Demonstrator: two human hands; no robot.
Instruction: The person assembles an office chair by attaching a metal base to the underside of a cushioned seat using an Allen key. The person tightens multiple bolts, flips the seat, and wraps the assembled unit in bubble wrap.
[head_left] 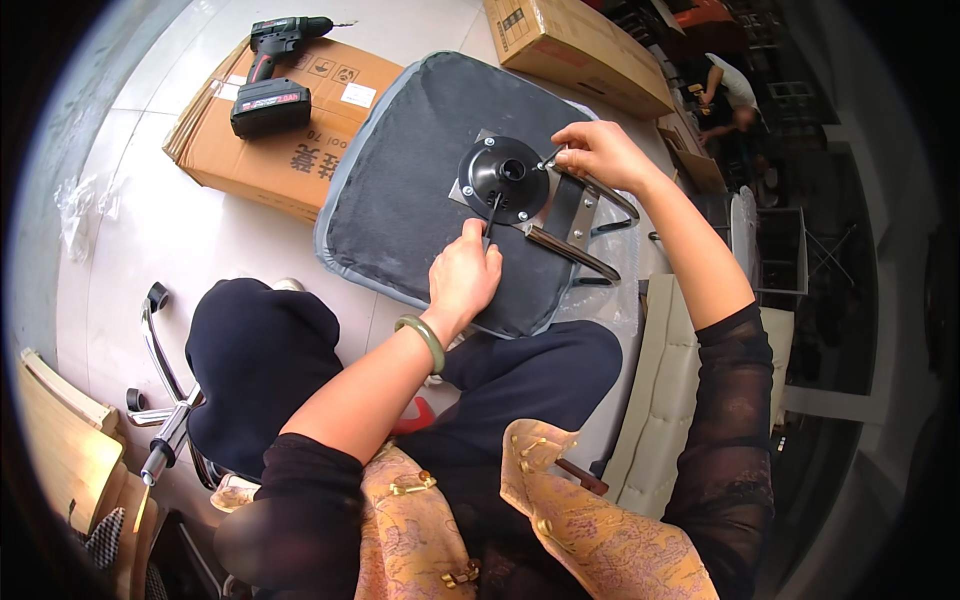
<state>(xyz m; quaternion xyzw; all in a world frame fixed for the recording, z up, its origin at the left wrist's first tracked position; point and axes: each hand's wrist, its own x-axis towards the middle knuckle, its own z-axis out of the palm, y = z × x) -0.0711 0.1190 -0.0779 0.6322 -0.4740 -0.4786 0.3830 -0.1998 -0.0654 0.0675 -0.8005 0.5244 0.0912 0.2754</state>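
Note:
An upturned chair seat point(400, 190) with dark fabric underside lies across my knees. A black round mechanism plate point(503, 178) with metal brackets point(575, 215) is mounted on it. My left hand point(463, 275) grips a thin dark tool point(493, 210), likely a hex key, whose tip meets the plate's near edge. My right hand point(597, 152) pinches a small metal screw or fastener at the plate's right edge.
A cordless drill point(272, 78) rests on a flat cardboard box point(290, 130) at the upper left. Another carton point(575, 50) lies beyond the seat. A chrome chair base with castors point(165, 400) lies at the left, cream cushions point(660, 400) at the right. Another person point(728, 90) crouches far back.

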